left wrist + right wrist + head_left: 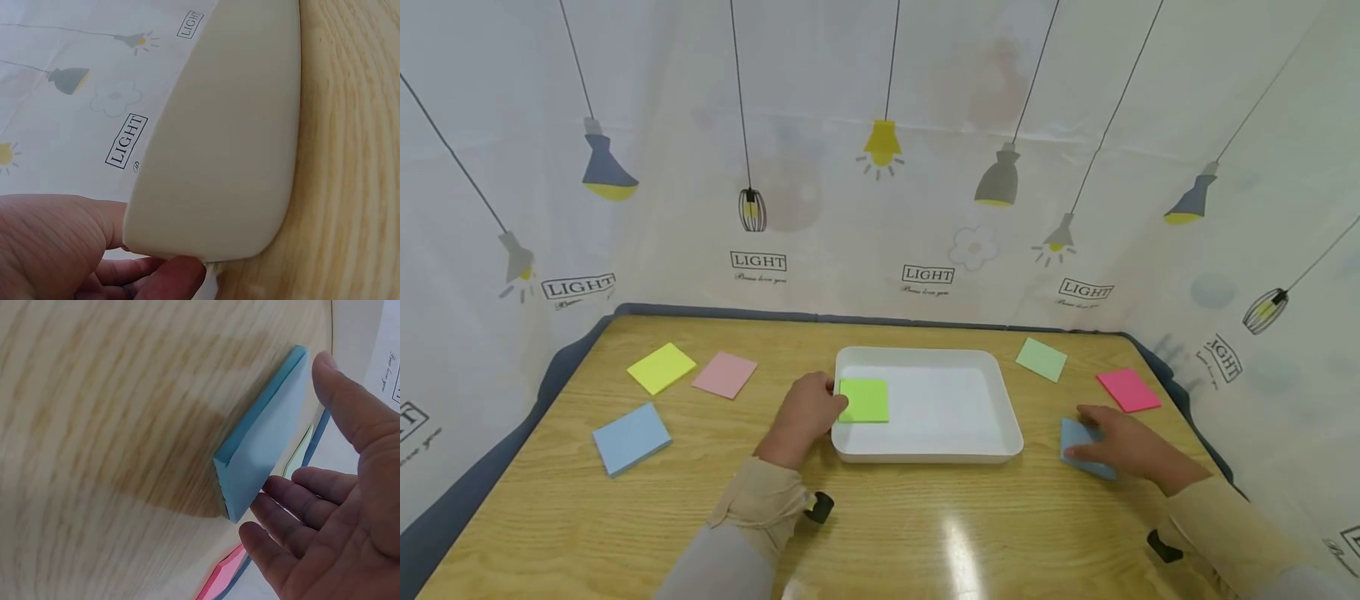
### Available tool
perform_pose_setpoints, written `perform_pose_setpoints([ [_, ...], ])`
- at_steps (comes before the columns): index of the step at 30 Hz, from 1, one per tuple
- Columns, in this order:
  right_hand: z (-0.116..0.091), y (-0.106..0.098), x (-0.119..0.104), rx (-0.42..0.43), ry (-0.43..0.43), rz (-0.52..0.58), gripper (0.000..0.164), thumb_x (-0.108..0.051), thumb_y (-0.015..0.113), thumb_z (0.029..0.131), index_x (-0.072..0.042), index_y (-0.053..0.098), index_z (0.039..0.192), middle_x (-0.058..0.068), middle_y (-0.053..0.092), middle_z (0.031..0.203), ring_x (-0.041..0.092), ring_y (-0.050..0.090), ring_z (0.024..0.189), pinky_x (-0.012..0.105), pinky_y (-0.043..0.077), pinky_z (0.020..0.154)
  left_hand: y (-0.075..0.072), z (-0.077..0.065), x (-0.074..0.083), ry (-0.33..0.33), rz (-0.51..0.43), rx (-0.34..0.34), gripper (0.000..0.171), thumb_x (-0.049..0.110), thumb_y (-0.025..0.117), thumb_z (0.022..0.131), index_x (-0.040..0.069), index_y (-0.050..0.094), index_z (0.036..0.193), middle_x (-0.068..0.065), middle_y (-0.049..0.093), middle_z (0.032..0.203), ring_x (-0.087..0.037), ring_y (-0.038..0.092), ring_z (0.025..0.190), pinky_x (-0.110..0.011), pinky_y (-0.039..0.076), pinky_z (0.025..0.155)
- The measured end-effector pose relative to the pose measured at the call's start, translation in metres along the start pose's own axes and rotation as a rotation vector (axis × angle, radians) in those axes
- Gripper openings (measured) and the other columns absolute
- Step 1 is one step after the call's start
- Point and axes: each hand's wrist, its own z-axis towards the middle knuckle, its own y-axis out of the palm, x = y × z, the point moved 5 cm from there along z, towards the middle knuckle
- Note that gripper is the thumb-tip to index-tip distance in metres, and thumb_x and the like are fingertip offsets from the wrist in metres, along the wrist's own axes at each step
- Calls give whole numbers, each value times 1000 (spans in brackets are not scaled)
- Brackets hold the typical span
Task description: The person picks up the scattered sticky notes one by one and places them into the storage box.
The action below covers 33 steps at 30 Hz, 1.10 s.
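Observation:
In the head view, my left hand (805,417) is at the left end of a white tray (955,408). Its thumb reaches over the rim, by the left edge of a lime-green sticky-note pad (867,402) lying inside. The left wrist view shows the hand (69,250) gripping the tray's end wall, fingers outside; the tray's pale outer side (219,144) fills the middle there. To the right, a blue sticky-note pad (265,437) lies on the table. My right hand (1123,446) hovers around it, thumb and fingers spread wide; whether a fingertip touches it is unclear.
On the left lie a yellow pad (662,368), a pale pink pad (726,375) and another blue pad (632,439). A pale green pad (1042,359) and a hot pink pad (1129,390) lie at the right. A lamp-printed curtain (842,250) borders the wooden table (887,533).

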Motion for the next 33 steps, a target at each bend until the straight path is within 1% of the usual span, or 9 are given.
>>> perform_pose_setpoints([
  [4,-1,1,0,7,-12,-57,95,-53,70,73,11,37,135,32,40,137,45,35,124,60,36,98,1,1,0,-3,-5,-1,29,20,54,86,3,60,109,-10,64,97,-17,57,66,-28,48,51],
  [11,-4,1,-8,13,-26,-126,89,-47,75,71,10,42,131,32,46,132,44,42,118,58,40,94,2,3,0,-3,-2,-2,29,20,54,87,3,60,110,-10,64,98,-17,57,68,-28,48,52],
  [18,-3,2,-13,-8,-23,-150,89,-45,76,70,13,42,130,33,48,128,41,47,113,55,44,90,1,3,-1,-2,0,3,29,20,54,86,3,61,108,-10,64,97,-17,57,67,-28,48,52],
  [25,0,2,-10,-34,17,-166,94,-48,78,67,14,43,128,33,49,123,39,50,106,54,46,87,1,3,-1,10,-3,4,27,20,53,86,3,61,106,-10,64,95,-17,57,67,-28,48,51],
  [33,-2,1,-11,-20,28,-169,92,-50,78,65,14,46,124,33,51,116,32,52,95,49,49,80,1,2,-2,-3,-10,4,27,20,53,87,3,60,106,-10,64,96,-17,57,67,-28,48,51],
])
